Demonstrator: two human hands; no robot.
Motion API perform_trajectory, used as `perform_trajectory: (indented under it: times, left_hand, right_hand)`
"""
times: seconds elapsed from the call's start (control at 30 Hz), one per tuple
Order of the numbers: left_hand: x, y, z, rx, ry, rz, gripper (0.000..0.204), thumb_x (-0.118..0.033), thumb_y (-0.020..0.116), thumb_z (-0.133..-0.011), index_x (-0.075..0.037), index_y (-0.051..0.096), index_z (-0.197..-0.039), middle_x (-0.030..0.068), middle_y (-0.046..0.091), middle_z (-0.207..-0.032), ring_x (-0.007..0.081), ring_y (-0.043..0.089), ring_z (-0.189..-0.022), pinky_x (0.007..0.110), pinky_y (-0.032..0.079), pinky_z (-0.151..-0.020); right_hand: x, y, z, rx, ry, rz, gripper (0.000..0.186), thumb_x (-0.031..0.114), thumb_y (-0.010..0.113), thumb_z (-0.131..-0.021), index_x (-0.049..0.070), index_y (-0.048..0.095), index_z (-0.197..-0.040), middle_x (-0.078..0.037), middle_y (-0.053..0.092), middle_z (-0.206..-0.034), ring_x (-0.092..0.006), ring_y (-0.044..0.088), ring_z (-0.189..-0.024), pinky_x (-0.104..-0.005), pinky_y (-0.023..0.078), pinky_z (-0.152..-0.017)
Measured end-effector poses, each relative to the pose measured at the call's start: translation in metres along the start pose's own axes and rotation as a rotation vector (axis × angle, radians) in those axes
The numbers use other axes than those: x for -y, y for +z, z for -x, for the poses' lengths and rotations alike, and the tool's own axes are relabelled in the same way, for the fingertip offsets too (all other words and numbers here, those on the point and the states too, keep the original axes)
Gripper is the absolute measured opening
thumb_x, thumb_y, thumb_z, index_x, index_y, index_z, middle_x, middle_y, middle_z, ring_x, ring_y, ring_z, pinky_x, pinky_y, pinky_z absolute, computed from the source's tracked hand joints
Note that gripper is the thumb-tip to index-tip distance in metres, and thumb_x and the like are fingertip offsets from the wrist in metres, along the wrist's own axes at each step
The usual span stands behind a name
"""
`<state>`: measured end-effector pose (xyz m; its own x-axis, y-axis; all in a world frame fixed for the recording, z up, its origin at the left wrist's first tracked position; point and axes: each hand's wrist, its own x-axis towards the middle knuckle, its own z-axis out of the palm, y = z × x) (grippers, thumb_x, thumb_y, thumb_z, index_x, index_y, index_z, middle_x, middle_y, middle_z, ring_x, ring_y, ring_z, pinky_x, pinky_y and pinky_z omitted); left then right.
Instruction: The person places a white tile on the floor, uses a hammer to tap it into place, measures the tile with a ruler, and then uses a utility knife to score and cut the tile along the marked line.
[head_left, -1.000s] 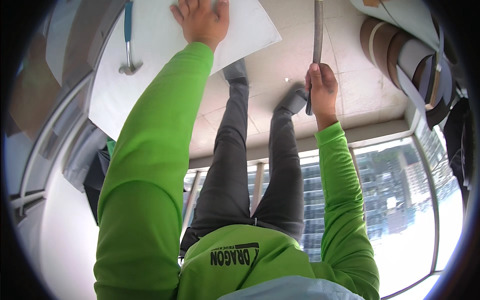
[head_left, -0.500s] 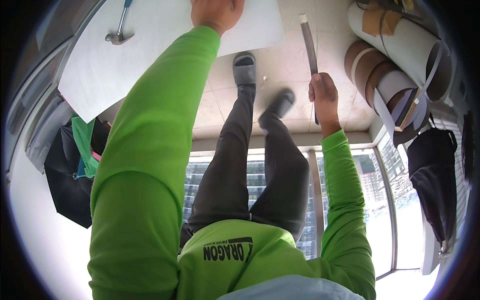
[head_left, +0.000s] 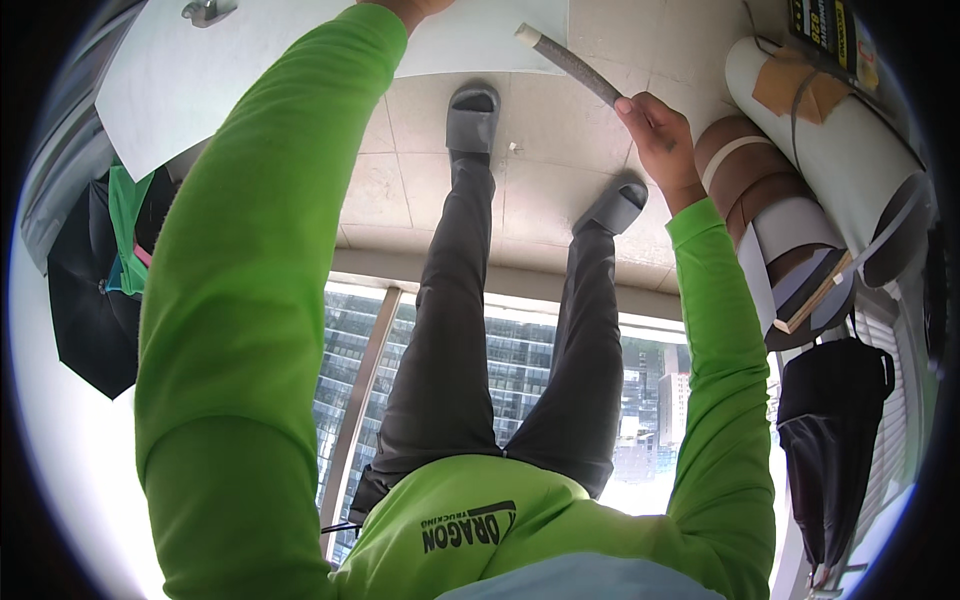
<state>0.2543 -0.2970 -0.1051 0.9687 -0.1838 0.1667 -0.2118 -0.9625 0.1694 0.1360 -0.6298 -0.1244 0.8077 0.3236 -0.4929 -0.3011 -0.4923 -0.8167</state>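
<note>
In my right hand [head_left: 664, 142] is a dark grey stick [head_left: 575, 72] with a pale end. It slants up to the left, its tip above the tiled floor, and my thumb lies along it. My left hand [head_left: 425, 5] is at the top edge, over a large white sheet [head_left: 185, 85]. Only part of that hand shows; its fingers are cut off by the frame. A hammer [head_left: 208, 12] lies on the sheet to the left, with just its metal head in view.
Brown and white rolls [head_left: 740, 150] are stacked at the right, beside a long white roll [head_left: 820, 120]. Below them hangs a black folded item [head_left: 835, 430]. An open black umbrella [head_left: 95, 300] is at the left. Behind me are tall windows [head_left: 520, 365]. Grey slides [head_left: 472, 120] are on my feet.
My right foot has stepped to the right. The stick has swung from near upright to a leftward slant. My left hand and the hammer have shifted up, mostly out of frame.
</note>
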Motion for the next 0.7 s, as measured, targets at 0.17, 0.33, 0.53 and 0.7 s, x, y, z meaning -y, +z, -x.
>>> perform_trajectory:
  times: [0.17, 0.33, 0.53, 0.7]
  left_hand:
    - [0.0, 0.003, -0.002, -0.012, 0.005, -0.032, 0.065, -0.038, 0.046, -0.103, -0.002, 0.038, -0.155, 0.0208, 0.033, -0.164, 0.0394, 0.028, -0.153, 0.053, 0.017, -0.126]
    - [0.0, 0.004, -0.002, -0.021, 0.017, -0.019, 0.066, -0.039, 0.047, -0.102, -0.002, 0.038, -0.156, 0.0205, 0.033, -0.164, 0.0392, 0.028, -0.153, 0.053, 0.017, -0.126]
    - [0.0, 0.004, -0.003, -0.011, 0.002, -0.032, 0.065, -0.04, 0.045, -0.103, -0.002, 0.038, -0.155, 0.0207, 0.034, -0.164, 0.0391, 0.028, -0.153, 0.053, 0.016, -0.126]
    - [0.002, 0.005, -0.003, -0.01, 0.01, -0.019, 0.064, -0.04, 0.043, -0.104, -0.002, 0.038, -0.156, 0.0205, 0.033, -0.165, 0.0386, 0.027, -0.154, 0.053, 0.016, -0.126]
  right_hand:
    - [0.001, -0.006, -0.016, 0.011, -0.066, 0.114, 0.049, 0.047, 0.066, -0.099, 0.006, 0.061, -0.075, -0.004, 0.047, -0.056, -0.0158, 0.044, -0.052, -0.0325, 0.039, -0.053]
    - [0.011, -0.009, -0.03, 0.04, -0.118, 0.2, 0.051, 0.05, 0.066, -0.098, 0.006, 0.061, -0.074, -0.004, 0.047, -0.056, -0.016, 0.044, -0.051, -0.0331, 0.04, -0.052]
    - [-0.007, -0.024, -0.018, 0.033, -0.102, 0.128, 0.048, 0.048, 0.068, -0.098, 0.006, 0.062, -0.075, -0.004, 0.047, -0.055, -0.0147, 0.044, -0.051, -0.0325, 0.039, -0.052]
    - [0.001, -0.024, -0.024, 0.07, -0.16, 0.179, 0.048, 0.047, 0.069, -0.098, 0.006, 0.062, -0.073, -0.005, 0.047, -0.055, -0.0162, 0.044, -0.051, -0.0328, 0.039, -0.052]
